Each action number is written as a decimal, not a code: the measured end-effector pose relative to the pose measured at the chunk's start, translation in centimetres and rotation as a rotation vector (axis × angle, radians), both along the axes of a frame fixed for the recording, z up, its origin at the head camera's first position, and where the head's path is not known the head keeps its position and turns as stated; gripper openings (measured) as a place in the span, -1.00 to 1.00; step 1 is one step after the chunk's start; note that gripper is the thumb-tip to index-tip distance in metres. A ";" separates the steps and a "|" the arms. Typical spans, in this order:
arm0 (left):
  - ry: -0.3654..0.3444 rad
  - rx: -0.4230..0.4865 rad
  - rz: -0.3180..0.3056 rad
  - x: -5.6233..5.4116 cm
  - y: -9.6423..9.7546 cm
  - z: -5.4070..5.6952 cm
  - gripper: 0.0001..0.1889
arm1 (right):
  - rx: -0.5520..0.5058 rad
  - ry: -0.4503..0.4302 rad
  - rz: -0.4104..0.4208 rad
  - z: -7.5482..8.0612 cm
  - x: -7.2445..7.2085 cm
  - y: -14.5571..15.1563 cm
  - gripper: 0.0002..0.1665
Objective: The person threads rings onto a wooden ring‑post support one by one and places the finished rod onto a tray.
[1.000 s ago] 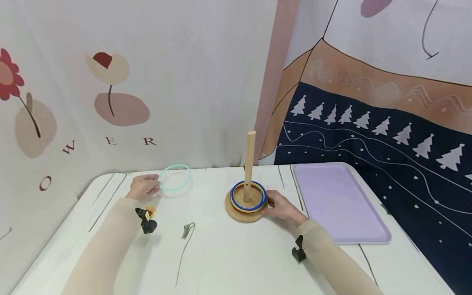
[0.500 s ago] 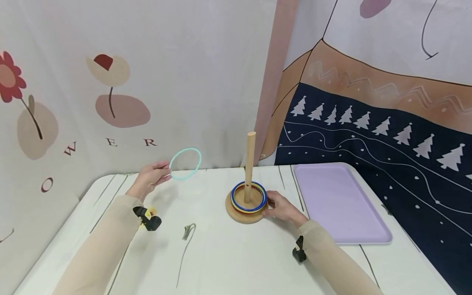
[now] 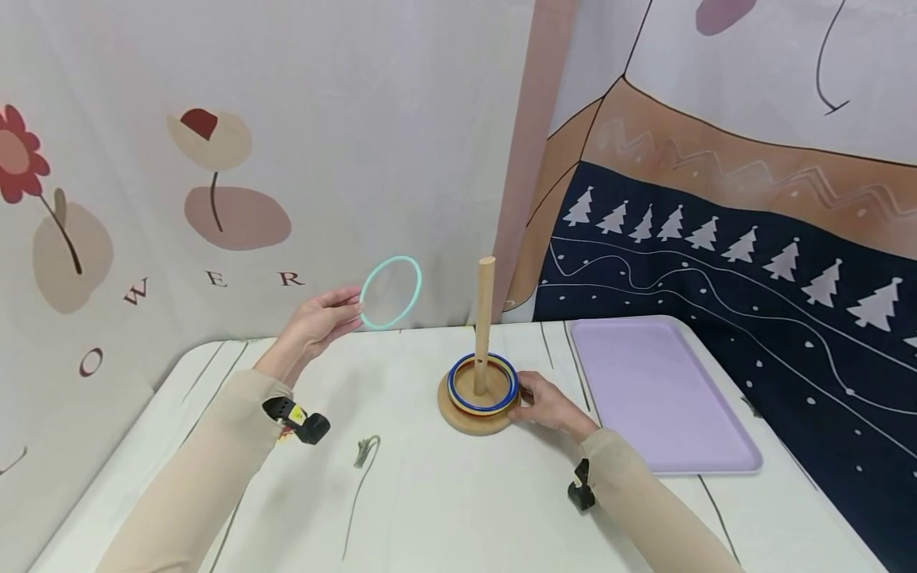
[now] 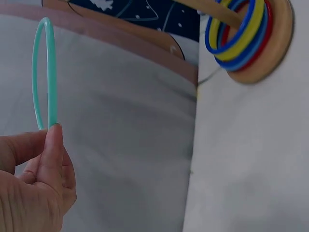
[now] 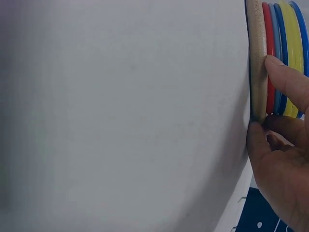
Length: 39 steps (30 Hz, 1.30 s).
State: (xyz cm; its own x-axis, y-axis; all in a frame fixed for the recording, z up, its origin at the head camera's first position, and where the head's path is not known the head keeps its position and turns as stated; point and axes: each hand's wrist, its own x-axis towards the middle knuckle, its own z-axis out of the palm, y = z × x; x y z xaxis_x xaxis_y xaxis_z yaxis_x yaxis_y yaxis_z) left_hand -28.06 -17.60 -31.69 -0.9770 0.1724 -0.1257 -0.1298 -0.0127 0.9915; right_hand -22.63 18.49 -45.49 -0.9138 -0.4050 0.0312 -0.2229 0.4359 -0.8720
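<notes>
In the head view my left hand [image 3: 317, 325] pinches a thin mint-green ring [image 3: 419, 280] by its left side, between thumb and fingertips. That ring [image 4: 51, 72] is held up in the air, tilted nearly upright, left of a wooden ring-toss stand [image 3: 485, 310]. Round the foot of the stand's post lies a stack of rings [image 4: 250, 43] in blue, yellow and red. My right hand [image 3: 550, 404] grips the right edge of the round wooden base [image 5: 259, 58], thumb at its top face beside the red ring and fingers at its rim.
A lilac tray [image 3: 659, 394] lies at the right of the white table [image 3: 430, 509]. A thin grey-green cord [image 3: 365, 454] rests on the table in front of the stand, to its left. Printed cloth [image 3: 401, 159] hangs behind the table.
My left hand has lifted the mint-green ring off the table and carried it up and to the right, tilting it upright. The right hand and the stand stay in place.
</notes>
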 end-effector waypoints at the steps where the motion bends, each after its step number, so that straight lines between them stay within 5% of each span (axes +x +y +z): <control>1: 0.001 0.016 -0.007 0.1 0.3 0.3 -0.42 | -0.003 0.012 0.010 0.0 0.0 0.0 -0.38; 11: 0.010 0.123 -0.072 0.8 3.4 3.0 -0.50 | 0.008 -0.012 -0.023 0.2 0.2 -0.1 -0.33; 19: 0.063 0.059 -0.086 1.4 6.1 4.4 -0.53 | 0.011 0.003 -0.019 0.2 0.2 0.0 -0.37; 30: 0.067 0.070 -0.129 1.1 8.8 4.9 -0.50 | 0.006 0.009 -0.012 0.2 0.2 0.0 -0.36; 39: 0.030 0.045 -0.138 0.8 10.6 4.2 -0.53 | 0.026 0.037 0.012 0.0 0.0 0.2 -0.36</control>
State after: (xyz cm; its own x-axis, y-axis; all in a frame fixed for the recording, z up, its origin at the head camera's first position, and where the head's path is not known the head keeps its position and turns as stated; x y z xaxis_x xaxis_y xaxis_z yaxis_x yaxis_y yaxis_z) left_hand -27.29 -6.95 -27.52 -0.9467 0.3104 -0.0861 -0.1038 -0.0407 0.9938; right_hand -22.61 18.65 -45.49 -0.9072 -0.4172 0.0544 -0.2606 0.4556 -0.8512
